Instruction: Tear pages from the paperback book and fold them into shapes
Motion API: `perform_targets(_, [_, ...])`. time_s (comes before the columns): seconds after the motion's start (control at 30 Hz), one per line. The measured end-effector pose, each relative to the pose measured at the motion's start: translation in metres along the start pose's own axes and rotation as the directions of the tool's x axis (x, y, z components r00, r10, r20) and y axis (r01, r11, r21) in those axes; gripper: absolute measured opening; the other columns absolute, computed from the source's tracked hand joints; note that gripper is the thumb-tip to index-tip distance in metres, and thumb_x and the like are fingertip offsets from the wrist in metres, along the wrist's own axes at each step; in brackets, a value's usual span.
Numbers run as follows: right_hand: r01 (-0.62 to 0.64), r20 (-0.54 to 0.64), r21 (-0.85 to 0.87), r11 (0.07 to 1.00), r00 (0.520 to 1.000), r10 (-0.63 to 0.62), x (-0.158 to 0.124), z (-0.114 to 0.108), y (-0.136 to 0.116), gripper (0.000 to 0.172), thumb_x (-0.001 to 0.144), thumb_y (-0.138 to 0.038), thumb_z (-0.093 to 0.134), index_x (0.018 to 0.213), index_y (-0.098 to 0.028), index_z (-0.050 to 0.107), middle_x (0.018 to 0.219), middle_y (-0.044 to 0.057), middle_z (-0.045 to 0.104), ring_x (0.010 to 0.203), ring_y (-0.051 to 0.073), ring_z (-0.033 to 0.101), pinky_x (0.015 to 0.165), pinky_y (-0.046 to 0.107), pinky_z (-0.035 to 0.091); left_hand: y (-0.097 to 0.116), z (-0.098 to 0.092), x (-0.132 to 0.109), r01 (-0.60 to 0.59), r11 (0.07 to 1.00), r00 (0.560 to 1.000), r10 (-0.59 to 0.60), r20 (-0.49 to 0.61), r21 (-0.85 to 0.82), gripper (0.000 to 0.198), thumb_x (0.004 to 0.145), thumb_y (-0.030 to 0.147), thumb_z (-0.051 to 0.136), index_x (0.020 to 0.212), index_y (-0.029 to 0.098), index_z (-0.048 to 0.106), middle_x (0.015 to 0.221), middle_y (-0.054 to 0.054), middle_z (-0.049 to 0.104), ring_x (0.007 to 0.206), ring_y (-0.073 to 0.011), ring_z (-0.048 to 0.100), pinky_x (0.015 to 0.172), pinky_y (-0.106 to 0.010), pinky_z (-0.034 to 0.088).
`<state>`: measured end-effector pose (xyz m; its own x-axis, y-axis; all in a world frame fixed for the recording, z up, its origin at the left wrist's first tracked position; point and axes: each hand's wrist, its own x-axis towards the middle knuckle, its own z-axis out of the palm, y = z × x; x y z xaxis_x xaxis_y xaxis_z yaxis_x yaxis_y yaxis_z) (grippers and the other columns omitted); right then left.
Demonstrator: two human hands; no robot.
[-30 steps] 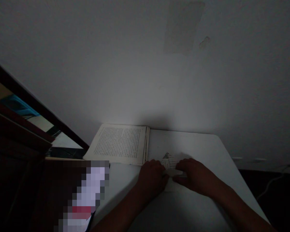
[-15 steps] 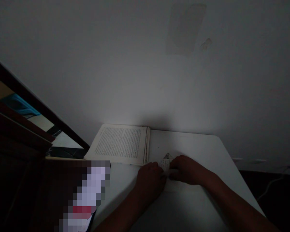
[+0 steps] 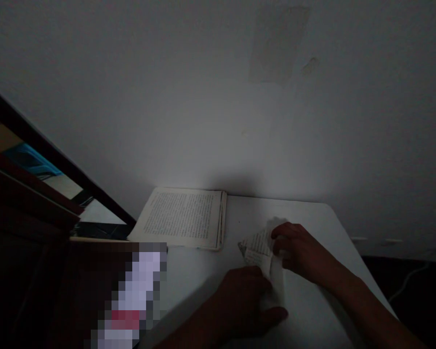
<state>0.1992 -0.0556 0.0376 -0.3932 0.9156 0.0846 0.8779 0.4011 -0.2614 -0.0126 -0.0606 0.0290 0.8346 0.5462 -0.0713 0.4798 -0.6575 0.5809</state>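
Note:
A folded sheet of printed paper [image 3: 258,247] lies aslant on the white table, with a darker pointed corner at its left and a paler strip along its right. My left hand [image 3: 249,298] grips its near end, fingers bent over the paper and thumb out to the right. At the far right edge, the curled fingers of my right hand [image 3: 300,249] hold the paper. Dim light and the fingers hide part of the folds.
An open-faced stack of printed pages [image 3: 181,218] sits at the table's back left, against the wall [image 3: 203,121]. A blurred-out bright device [image 3: 134,291] lies left of the table [image 3: 305,310]. A pale cable [image 3: 407,281] runs at the right, beyond the table edge.
The folded paper has turned, its pointed corner swinging from the far side to the left. My left hand has come nearer and to the right; my right hand has shifted right.

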Motion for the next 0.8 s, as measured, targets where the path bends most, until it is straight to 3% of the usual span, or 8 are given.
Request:
perform_targets(0.07, [0.03, -0.078, 0.006, 1.0, 0.997, -0.029, -0.009, 0.001, 0.008, 0.025, 0.059, -0.001, 0.063, 0.072, -0.022, 0.067, 0.12, 0.006, 0.055, 0.117, 0.031, 0.044, 0.093, 0.049, 0.035, 0.003, -0.005, 0.001, -0.074, 0.995, 0.997, 0.072, -0.029, -0.06, 0.04, 0.078, 0.052, 0.056, 0.099, 0.019, 0.063, 0.092, -0.004, 0.064, 0.084, -0.0185, 0.06, 0.079, -0.029, 0.046])
perform_targets(0.17, [0.059, -0.142, 0.065, 0.996, 0.989, -0.049, -0.015, 0.003, 0.017, 0.034, 0.058, 0.005, 0.054, 0.074, -0.022, 0.067, 0.135, 0.004, 0.042, 0.127, 0.03, 0.032, 0.099, 0.05, 0.032, -0.001, -0.016, 0.006, -0.106, 0.994, 0.984, 0.111, -0.137, 0.037, 0.027, 0.08, 0.037, 0.057, 0.101, 0.02, 0.062, 0.102, -0.005, 0.06, 0.095, -0.0199, 0.055, 0.088, -0.033, 0.041])
perform_targets(0.27, [-0.012, -0.206, 0.153, 0.988, 0.978, 0.044, -0.015, 0.007, 0.02, 0.046, 0.062, 0.0, 0.054, 0.101, -0.023, 0.061, 0.137, 0.008, 0.037, 0.127, 0.027, 0.033, 0.098, 0.046, 0.036, -0.006, -0.017, 0.011, -0.135, 0.971, 0.982, 0.157, -0.102, 0.197, 0.015, 0.08, 0.027, 0.057, 0.091, 0.018, 0.062, 0.11, -0.008, 0.056, 0.105, -0.0238, 0.048, 0.093, -0.038, 0.036])
perform_targets(0.33, [-0.102, -0.236, 0.214, 0.971, 0.96, 0.153, -0.013, 0.007, 0.02, 0.052, 0.067, -0.008, 0.058, 0.116, -0.022, 0.051, 0.131, 0.011, 0.042, 0.119, 0.026, 0.043, 0.094, 0.043, 0.041, -0.006, -0.012, 0.011, -0.109, 0.959, 0.986, 0.138, -0.096, 0.26, 0.018, 0.08, 0.024, 0.055, 0.097, 0.018, 0.061, 0.113, -0.009, 0.054, 0.105, -0.0245, 0.048, 0.092, -0.04, 0.037])
perform_targets(0.43, [-0.207, -0.188, 0.319, 0.925, 0.942, 0.276, -0.012, 0.005, 0.015, 0.038, 0.077, -0.022, 0.057, 0.115, -0.019, 0.05, 0.104, 0.008, 0.06, 0.086, 0.02, 0.06, 0.078, 0.036, 0.05, -0.002, 0.0, 0.011, -0.058, 0.944, 0.99, 0.097, -0.106, 0.325, 0.025, 0.083, 0.023, 0.051, 0.107, 0.019, 0.057, 0.112, -0.011, 0.053, 0.104, -0.0261, 0.047, 0.09, -0.042, 0.038])
perform_targets(0.53, [-0.265, -0.057, 0.418, 0.869, 0.947, 0.316, -0.017, 0.002, 0.01, 0.028, 0.086, -0.031, 0.047, 0.11, -0.019, 0.054, 0.08, 0.004, 0.066, 0.067, 0.016, 0.062, 0.066, 0.031, 0.051, 0.004, 0.012, 0.012, -0.019, 0.941, 0.991, 0.062, -0.119, 0.337, 0.028, 0.085, 0.026, 0.047, 0.111, 0.017, 0.054, 0.11, -0.012, 0.053, 0.101, -0.027, 0.048, 0.089, -0.044, 0.039])
perform_targets(0.7, [-0.291, -0.004, 0.343, 0.893, 0.95, 0.311, -0.027, 0.008, 0.012, 0.044, 0.075, -0.03, 0.061, 0.117, -0.018, 0.056, 0.111, 0.01, 0.066, 0.098, 0.023, 0.062, 0.086, 0.037, 0.047, 0.006, 0.022, 0.017, 0.022, 0.955, 0.986, 0.028, -0.165, 0.295, 0.026, 0.086, 0.026, 0.046, 0.109, 0.017, 0.054, 0.106, -0.011, 0.053, 0.095, -0.0249, 0.049, 0.086, -0.043, 0.041])
perform_targets(0.8, [-0.269, 0.013, 0.301, 0.915, 0.96, 0.278, -0.028, 0.012, 0.016, 0.047, 0.072, -0.022, 0.062, 0.118, -0.019, 0.056, 0.119, 0.008, 0.062, 0.108, 0.024, 0.058, 0.095, 0.038, 0.042, -0.001, 0.011, 0.019, 0.011, 0.962, 0.98, 0.043, -0.193, 0.272, 0.022, 0.081, 0.023, 0.052, 0.102, 0.018, 0.057, 0.097, -0.008, 0.055, 0.089, -0.0223, 0.051, 0.082, -0.039, 0.044])
